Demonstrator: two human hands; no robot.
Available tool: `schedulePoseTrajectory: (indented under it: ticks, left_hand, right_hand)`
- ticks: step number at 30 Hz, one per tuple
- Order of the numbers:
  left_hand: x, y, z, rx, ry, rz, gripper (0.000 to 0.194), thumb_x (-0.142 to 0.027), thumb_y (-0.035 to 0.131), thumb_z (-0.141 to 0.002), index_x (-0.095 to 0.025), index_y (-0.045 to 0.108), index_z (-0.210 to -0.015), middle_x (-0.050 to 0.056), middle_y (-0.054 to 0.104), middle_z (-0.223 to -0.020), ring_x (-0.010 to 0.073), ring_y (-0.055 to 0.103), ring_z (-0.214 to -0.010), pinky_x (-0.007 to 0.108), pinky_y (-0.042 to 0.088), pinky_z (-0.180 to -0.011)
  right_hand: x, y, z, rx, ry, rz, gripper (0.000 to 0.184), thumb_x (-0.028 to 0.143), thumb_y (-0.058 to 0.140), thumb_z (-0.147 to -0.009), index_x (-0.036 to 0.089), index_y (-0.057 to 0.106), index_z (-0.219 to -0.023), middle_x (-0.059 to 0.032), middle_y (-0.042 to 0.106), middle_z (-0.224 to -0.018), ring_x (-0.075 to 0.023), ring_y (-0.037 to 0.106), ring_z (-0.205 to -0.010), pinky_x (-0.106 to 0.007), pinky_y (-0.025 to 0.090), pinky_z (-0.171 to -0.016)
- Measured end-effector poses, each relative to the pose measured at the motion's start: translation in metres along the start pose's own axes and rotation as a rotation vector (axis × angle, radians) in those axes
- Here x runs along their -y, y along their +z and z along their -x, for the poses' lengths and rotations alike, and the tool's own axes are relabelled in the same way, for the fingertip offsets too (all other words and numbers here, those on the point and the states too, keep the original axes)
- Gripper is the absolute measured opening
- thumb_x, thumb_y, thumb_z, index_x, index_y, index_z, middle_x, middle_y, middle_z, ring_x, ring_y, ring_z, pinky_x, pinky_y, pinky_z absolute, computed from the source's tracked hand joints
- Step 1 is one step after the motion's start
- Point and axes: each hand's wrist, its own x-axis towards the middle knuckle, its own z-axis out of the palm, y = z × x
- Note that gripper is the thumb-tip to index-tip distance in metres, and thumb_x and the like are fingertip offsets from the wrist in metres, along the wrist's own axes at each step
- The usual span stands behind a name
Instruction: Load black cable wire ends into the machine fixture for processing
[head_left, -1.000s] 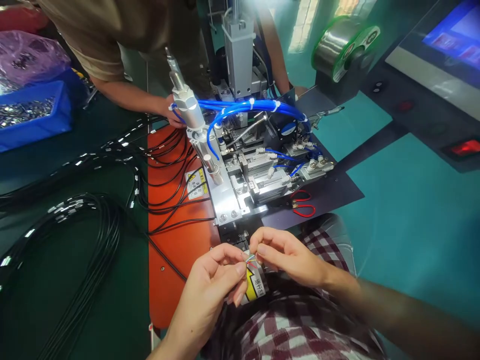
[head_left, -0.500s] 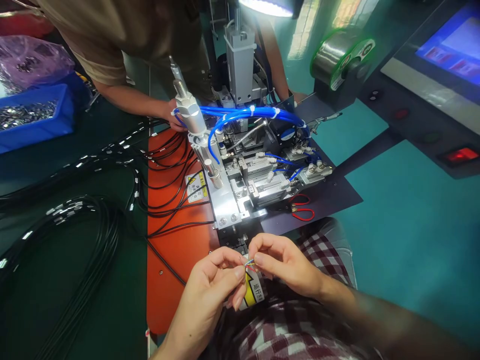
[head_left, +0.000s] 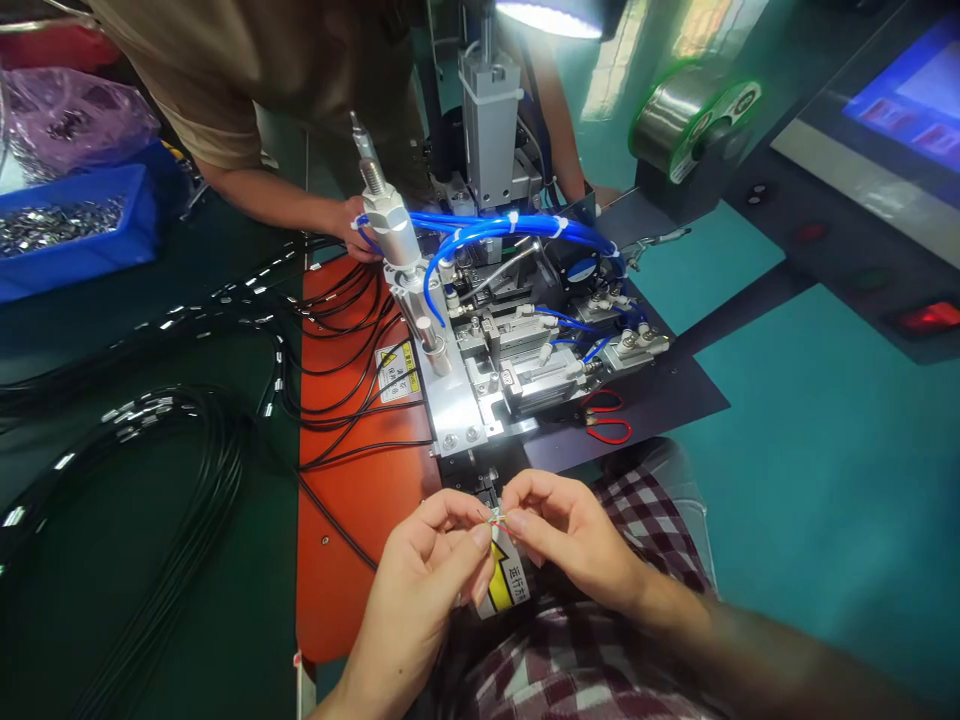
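Thin coloured wires (head_left: 498,519) show between my fingertips, low in the centre of the view. My left hand (head_left: 424,575) is closed in a pinch at their left side, thumb against forefinger. From the right, my right hand (head_left: 576,535) pinches the other side of the wires, its fingers curled. A black cable (head_left: 337,515) runs across the orange board and passes out of sight behind my left hand. Just beyond my hands stands a metal machine (head_left: 457,400) with clamps and blue air hoses (head_left: 525,223). The wire tips are too small to make out.
Black cables (head_left: 217,450) lie bundled on the dark green table at left. A blue bin (head_left: 82,255) holds small metal parts. Red-handled scissors (head_left: 609,430) lie beside the machine, under a solder spool (head_left: 667,120). Opposite, a co-worker's hand (head_left: 360,230) is near the cables.
The coloured wires have shifted slightly between my fingertips. Both hands keep their pinch, and the whole view has moved a little.
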Motion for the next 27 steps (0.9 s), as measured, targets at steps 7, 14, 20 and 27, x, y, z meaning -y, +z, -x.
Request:
schedulePoseTrajectory:
  ticks: [7,14,20,27]
  left_hand:
    - [0.006,-0.002,0.0,-0.025,-0.003,-0.056,0.023,-0.036,0.067,-0.082,-0.016,0.056,-0.085,-0.007,0.048,-0.047,0.0049,0.037,-0.045,0.017,0.028,-0.047]
    - [0.01,-0.003,-0.002,-0.043,0.017,-0.104,0.023,-0.036,0.067,-0.082,-0.016,0.056,-0.085,-0.007,0.049,-0.048,0.0056,0.039,-0.046,0.017,0.028,-0.047]
    - [0.01,-0.001,0.001,-0.059,0.027,-0.047,0.02,-0.034,0.068,-0.082,-0.016,0.058,-0.084,-0.007,0.049,-0.048,0.005,0.038,-0.047,0.017,0.029,-0.049]
    - [0.014,-0.001,0.002,-0.096,0.018,-0.085,0.02,-0.033,0.068,-0.081,-0.016,0.058,-0.079,-0.007,0.047,-0.047,0.0049,0.037,-0.045,0.016,0.027,-0.047]
  right_hand:
    - [0.005,-0.001,0.003,-0.073,-0.015,0.062,0.022,0.036,0.06,-0.082,0.015,0.056,-0.077,0.0032,0.049,-0.061,-0.0081,0.041,-0.051,-0.021,0.034,-0.048]
    - [0.008,0.005,0.003,-0.127,-0.021,0.215,0.017,0.03,0.061,-0.078,0.015,0.055,-0.072,0.0029,0.048,-0.059,-0.0091,0.04,-0.052,-0.023,0.031,-0.049]
    - [0.0,0.011,0.007,-0.113,0.012,0.051,0.021,0.034,0.06,-0.081,0.017,0.052,-0.073,0.0068,0.041,-0.055,-0.0072,0.034,-0.048,-0.021,0.028,-0.047]
    - [-0.003,0.005,0.01,-0.089,0.068,0.052,0.024,0.037,0.061,-0.081,0.016,0.052,-0.073,0.0064,0.043,-0.054,-0.0076,0.037,-0.048,-0.022,0.029,-0.047]
